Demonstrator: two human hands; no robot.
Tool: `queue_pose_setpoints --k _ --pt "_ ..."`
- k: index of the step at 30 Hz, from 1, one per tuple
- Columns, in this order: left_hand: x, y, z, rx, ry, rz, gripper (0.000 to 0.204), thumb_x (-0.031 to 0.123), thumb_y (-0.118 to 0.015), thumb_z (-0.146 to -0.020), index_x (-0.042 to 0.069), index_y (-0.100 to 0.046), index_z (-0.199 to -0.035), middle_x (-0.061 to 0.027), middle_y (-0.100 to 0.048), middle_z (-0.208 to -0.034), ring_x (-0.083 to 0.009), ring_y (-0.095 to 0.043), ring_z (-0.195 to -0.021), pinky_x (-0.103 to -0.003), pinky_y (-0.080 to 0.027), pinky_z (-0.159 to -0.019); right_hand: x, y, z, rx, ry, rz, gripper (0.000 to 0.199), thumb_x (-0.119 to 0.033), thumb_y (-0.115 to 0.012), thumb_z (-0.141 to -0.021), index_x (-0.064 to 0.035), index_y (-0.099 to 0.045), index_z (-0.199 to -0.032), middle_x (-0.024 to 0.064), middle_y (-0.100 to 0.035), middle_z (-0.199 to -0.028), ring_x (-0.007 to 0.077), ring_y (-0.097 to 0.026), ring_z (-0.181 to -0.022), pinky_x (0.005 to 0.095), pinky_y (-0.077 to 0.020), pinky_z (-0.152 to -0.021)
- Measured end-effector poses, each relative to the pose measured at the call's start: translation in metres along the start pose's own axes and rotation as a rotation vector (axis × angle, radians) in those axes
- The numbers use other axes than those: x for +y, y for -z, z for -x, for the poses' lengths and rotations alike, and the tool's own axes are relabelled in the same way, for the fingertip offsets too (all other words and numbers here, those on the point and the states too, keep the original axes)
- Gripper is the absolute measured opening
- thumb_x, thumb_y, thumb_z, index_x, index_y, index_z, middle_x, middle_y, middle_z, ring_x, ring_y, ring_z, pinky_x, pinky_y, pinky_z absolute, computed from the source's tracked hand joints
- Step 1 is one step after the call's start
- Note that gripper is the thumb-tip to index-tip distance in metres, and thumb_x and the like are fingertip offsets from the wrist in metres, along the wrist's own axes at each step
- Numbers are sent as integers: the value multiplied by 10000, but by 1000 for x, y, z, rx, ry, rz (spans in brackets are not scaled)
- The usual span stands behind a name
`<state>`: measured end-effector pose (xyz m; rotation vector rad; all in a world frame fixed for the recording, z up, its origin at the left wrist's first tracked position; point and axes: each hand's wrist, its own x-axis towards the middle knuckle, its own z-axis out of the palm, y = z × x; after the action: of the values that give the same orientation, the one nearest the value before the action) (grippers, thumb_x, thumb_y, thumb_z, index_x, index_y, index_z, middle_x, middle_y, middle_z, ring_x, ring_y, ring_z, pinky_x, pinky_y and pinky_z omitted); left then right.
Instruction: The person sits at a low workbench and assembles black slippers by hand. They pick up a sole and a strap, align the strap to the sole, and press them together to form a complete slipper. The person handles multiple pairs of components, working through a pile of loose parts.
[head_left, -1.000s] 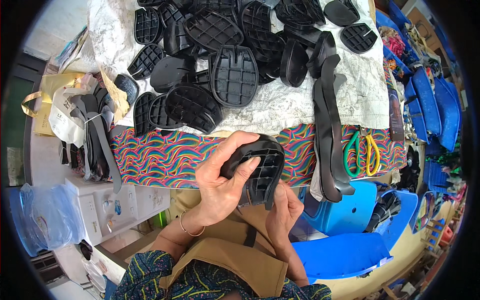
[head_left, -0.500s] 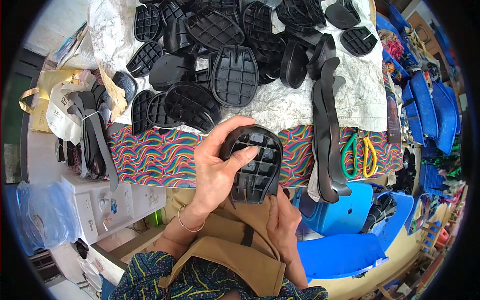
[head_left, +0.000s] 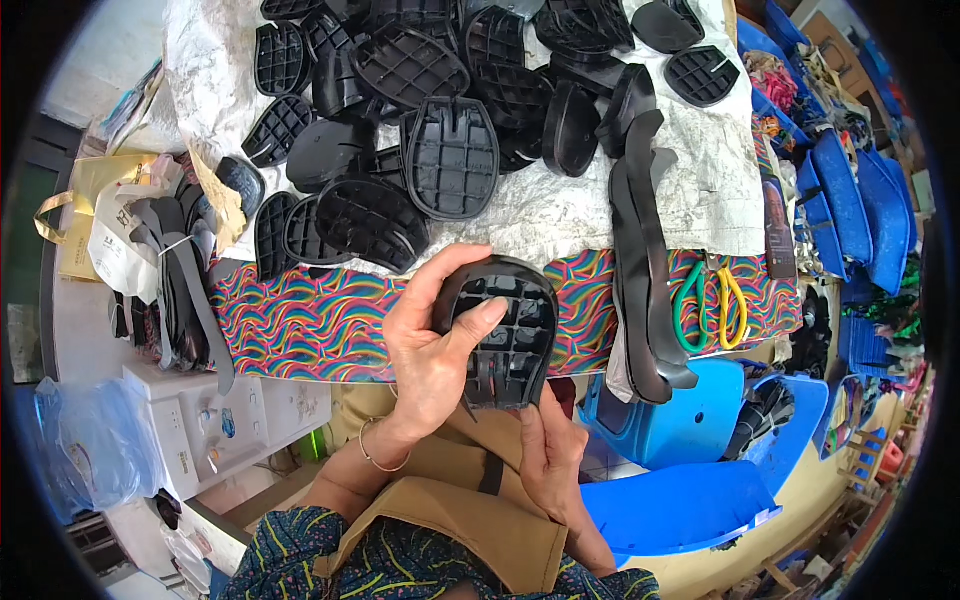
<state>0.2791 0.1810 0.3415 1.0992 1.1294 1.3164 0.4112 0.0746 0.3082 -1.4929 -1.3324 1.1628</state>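
A black shoe heel (head_left: 518, 335), its gridded hollow side facing up, is held just off the table's front edge. My left hand (head_left: 428, 355) grips it from the left, thumb pressed on the grid and fingers round the outer wall. At the heel's lower right edge, my right hand (head_left: 552, 448) pinches with thumb and fingers; exactly what lies between them is partly hidden. A smooth black band appears to run round the heel's side. Beyond, a pile of similar black heels (head_left: 452, 158) covers the white sheet (head_left: 545, 215).
Long black strips (head_left: 640, 260) lie right of my hands, beside scissors with green and yellow handles (head_left: 733, 308). A bundle of black strips (head_left: 182, 275) hangs at the left. Below right are a blue stool (head_left: 670, 405) and blue trays (head_left: 680, 510); a white cabinet (head_left: 240, 420) stands left.
The view has shifted slightly, so the pile sits a little further left and lower. Both hands keep their hold on the heel, with only slight movement.
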Motion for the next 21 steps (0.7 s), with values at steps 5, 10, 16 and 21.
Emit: queue_pose_setpoints --k 5,10,16,21 --pt "-10 3 4 41 -116 -38 392 -6 -694 -861 -2 -554 -1227 -71 -642 -1055 -116 -610 -944 -254 -486 -859 10 -3 -1 -51 -44 -133 509 -120 -493 -1001 101 -356 -1438 313 -557 -1280 384 -578 -1201 409 -456 -984" --pt "-6 8 3 40 -50 65 387 -10 -699 -860 -20 -543 -1215 -74 -637 -1054 -120 -607 -955 -252 -481 -862 8 1 -6 -36 -74 -821 570 -252 -473 -1041 98 -331 -1468 159 -479 -1442 194 -460 -1310 308 -334 -1098" --pt "-15 2 8 80 -55 141 385 1 -694 -866 -11 -540 -1219 -79 -632 -1070 -124 -599 -959 -262 -477 -867 -1 2 -24 71 -89 -404 487 -218 -521 -1027 89 -458 -1399 117 -623 -1233 136 -564 -1083 263 -442 -942" --pt "-17 2 18 77 -205 -136 374 -2 -690 -866 -24 -541 -1209 -89 -628 -1071 -134 -604 -954 -268 -482 -859 26 -14 -35 300 217 -73 341 -19 -589 -932 144 -566 -1231 177 -635 -728 137 -577 -585 278 -473 -551"
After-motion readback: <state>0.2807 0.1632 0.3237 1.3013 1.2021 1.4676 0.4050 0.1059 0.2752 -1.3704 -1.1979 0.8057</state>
